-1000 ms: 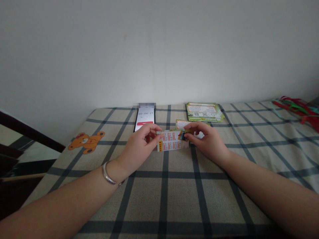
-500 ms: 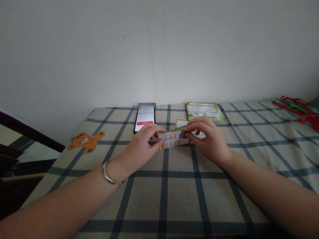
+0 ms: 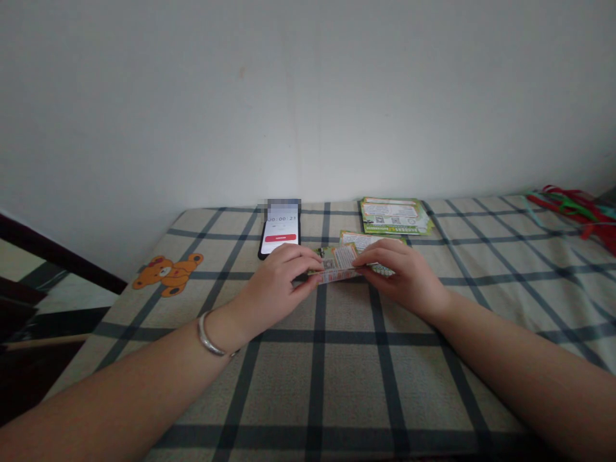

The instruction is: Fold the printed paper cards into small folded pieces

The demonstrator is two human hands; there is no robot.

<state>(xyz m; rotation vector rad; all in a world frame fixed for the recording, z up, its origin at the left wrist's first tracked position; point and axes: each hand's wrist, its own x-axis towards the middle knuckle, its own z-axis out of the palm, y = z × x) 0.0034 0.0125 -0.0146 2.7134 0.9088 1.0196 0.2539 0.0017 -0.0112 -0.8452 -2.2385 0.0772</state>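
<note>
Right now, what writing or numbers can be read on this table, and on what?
"00:00:21": on the lit screen of the black phone; the label on its red button is blurred.
Stack of green printed paper flyers: print too small to read.
Folded orange-and-green paper leaflet between left hand and right hand: too small.

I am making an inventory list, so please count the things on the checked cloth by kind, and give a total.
Phone: 1
Stack of green leaflets: 1
Single leaflets: 2, the folded leaflet in the left hand and right hand, the flat leaflet behind it
Bundle of ribbons: 1
Total: 5
</note>
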